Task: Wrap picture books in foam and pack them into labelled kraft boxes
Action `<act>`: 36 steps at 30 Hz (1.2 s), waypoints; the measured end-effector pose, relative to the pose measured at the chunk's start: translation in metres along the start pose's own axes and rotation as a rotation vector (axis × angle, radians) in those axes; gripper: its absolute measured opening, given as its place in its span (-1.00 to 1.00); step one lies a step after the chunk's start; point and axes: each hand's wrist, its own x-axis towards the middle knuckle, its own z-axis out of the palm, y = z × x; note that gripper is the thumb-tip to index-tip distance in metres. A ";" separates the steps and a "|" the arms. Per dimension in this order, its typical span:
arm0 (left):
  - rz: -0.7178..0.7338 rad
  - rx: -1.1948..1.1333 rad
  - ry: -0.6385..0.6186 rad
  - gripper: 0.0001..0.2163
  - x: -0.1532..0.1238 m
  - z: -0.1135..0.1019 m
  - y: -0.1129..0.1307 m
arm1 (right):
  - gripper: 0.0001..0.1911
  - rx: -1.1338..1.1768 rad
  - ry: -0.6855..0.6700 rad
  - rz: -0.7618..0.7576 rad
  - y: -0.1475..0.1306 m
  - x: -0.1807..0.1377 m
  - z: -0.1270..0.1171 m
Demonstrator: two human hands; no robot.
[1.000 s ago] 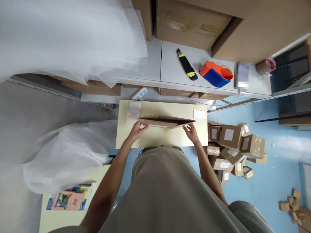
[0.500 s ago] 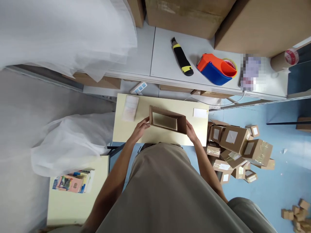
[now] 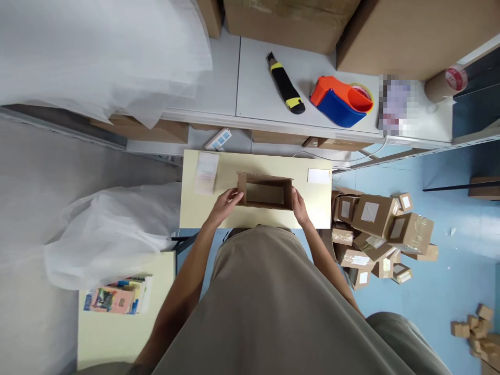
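An open-topped cardboard box point(image 3: 288, 194) is held low over the pale yellow table point(image 3: 250, 219), or rests on it; I cannot tell which. My left hand point(image 3: 225, 204) grips its left end, thumb along the side. On the opposite end my right hand point(image 3: 299, 207) presses with its fingers. No contents show inside the box. Left of it lies a semi-clear plastic packet point(image 3: 207, 173), and to the right a white label sheet point(image 3: 319, 176).
On the shelf above lie a box cutter point(image 3: 286, 84) and an orange-blue tape dispenser point(image 3: 341, 101). A tape roll point(image 3: 446, 84) stands at its right. Packed boxes point(image 3: 375, 215) pile up right of the table. White wrapping sheet point(image 3: 113, 234) hangs at left, near several books point(image 3: 115, 298).
The box has shifted slightly left and levelled out from its tilt, both hands staying on its ends. Its inside looks darker. The camera view has moved a little.
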 end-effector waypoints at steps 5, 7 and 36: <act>-0.047 0.011 0.047 -0.30 0.006 -0.005 -0.006 | -0.14 0.058 -0.059 -0.022 0.001 -0.004 0.013; -0.017 0.019 0.040 -0.33 0.007 -0.006 -0.007 | -0.14 0.070 -0.035 -0.023 0.002 -0.004 0.013; 0.391 0.447 0.082 -0.76 -0.004 -0.003 0.004 | -0.45 -0.188 -0.030 -0.262 -0.012 -0.006 -0.022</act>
